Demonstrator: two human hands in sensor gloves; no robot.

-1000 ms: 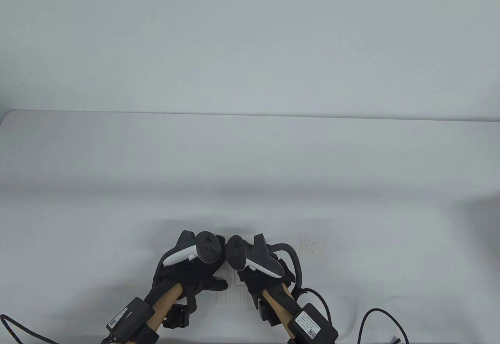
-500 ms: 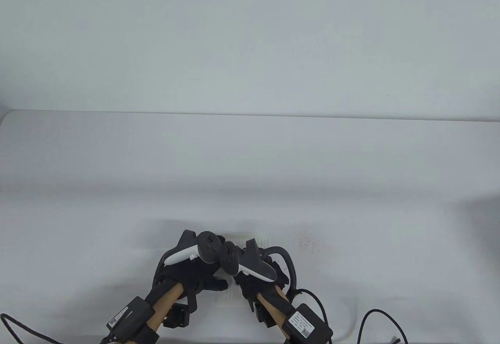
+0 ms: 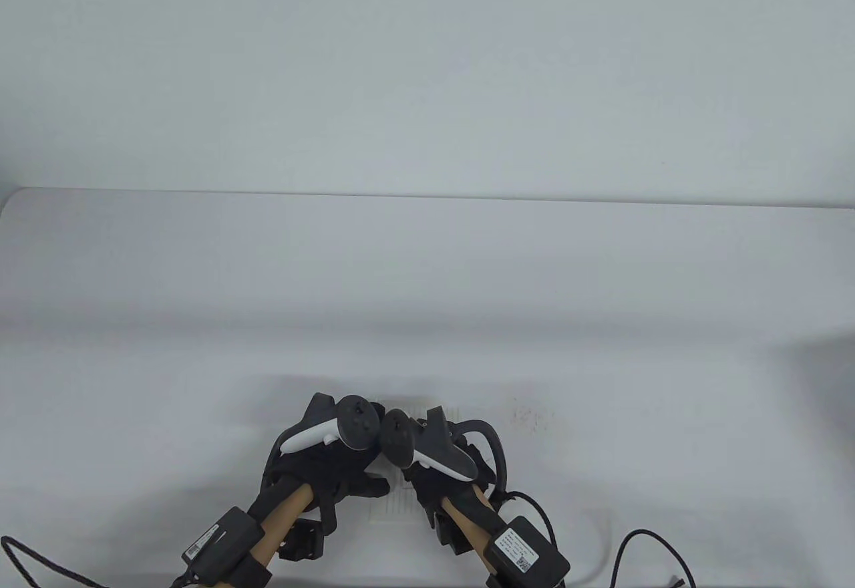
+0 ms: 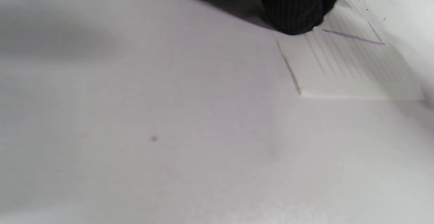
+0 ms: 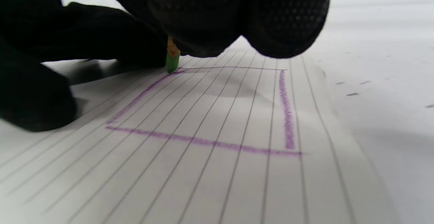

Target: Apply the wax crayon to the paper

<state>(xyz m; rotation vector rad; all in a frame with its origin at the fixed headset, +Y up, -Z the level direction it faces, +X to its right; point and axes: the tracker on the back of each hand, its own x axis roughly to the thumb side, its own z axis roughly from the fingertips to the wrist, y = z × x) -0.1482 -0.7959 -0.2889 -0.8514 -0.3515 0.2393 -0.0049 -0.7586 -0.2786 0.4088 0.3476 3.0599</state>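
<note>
Two gloved hands meet over a sheet of lined paper (image 5: 237,169) near the table's (image 3: 427,267) front edge. The right hand (image 3: 434,474) grips a green crayon (image 5: 172,61) — only its short tip shows below the curled fingers (image 5: 284,20), and that tip touches the paper at one corner of a purple square outline (image 5: 203,115) drawn on the sheet. The left hand (image 3: 327,464) rests just beside the right, its fingers lying on the paper's left part; in the left wrist view one dark fingertip (image 4: 295,10) presses on the sheet's edge, flat and holding nothing that shows. The trackers on the backs of both hands nearly touch — the paper shows only between and just below the hands. To the right of the right hand, small dark specks (image 3: 531,414) dot the table.
</note>
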